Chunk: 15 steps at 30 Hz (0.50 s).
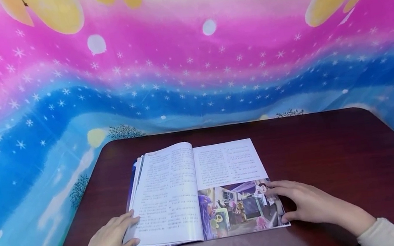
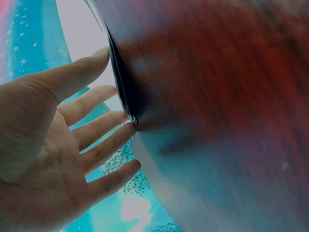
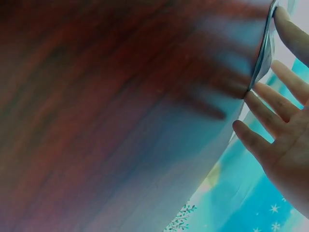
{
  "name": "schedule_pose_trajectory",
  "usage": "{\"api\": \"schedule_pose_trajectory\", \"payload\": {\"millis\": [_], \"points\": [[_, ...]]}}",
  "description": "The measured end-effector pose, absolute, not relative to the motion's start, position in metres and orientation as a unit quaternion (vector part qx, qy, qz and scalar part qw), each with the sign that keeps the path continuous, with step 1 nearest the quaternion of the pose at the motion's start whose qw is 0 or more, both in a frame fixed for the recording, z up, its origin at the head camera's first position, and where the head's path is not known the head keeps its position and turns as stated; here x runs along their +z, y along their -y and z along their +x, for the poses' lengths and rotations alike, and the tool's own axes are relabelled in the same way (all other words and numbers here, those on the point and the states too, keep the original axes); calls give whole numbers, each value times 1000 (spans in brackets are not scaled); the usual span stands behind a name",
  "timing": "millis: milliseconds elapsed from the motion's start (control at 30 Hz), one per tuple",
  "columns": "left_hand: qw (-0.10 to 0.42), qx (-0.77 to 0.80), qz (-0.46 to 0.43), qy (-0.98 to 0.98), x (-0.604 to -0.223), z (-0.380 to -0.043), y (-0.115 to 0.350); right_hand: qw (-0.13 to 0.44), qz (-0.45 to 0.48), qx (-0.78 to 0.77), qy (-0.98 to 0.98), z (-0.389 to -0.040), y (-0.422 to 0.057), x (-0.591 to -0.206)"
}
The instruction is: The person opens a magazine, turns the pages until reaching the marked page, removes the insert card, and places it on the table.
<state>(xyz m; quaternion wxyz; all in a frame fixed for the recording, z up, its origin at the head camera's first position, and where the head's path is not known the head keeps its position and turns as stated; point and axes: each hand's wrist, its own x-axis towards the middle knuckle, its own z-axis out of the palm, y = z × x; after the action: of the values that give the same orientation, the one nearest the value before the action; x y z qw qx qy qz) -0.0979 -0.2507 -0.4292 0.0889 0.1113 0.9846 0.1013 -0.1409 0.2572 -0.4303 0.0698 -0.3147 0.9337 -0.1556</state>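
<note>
An open magazine (image 1: pixel 176 192) lies on the dark reddish-brown table. Its left page carries columns of print and bulges upward near the spine. On the right page, print stands above a coloured cartoon picture (image 1: pixel 242 208). My left hand (image 1: pixel 109 240) touches the lower left edge of the magazine, thumb and fingers extended. At the lower right edge, my right hand (image 1: pixel 304 202) rests its fingertips on the picture's border. Both wrist views show spread fingers along the magazine's thin edge, the left palm (image 2: pixel 53 145) in one and the right palm (image 3: pixel 289 140) in the other.
The glossy table (image 1: pixel 320 152) has rounded far corners and reflects the hands. Behind and beside it hangs a pink and blue cloth (image 1: pixel 190 70) printed with snowflakes and yellow shapes. A light sleeve (image 1: pixel 385 233) covers the right forearm.
</note>
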Motion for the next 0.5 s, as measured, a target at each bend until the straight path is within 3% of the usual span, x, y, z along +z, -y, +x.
{"api": "schedule_pose_trajectory", "payload": {"millis": [500], "points": [[111,116,88,-983,-428,-98,248,71,-317,-178,-929,-153,-253,-418]]}}
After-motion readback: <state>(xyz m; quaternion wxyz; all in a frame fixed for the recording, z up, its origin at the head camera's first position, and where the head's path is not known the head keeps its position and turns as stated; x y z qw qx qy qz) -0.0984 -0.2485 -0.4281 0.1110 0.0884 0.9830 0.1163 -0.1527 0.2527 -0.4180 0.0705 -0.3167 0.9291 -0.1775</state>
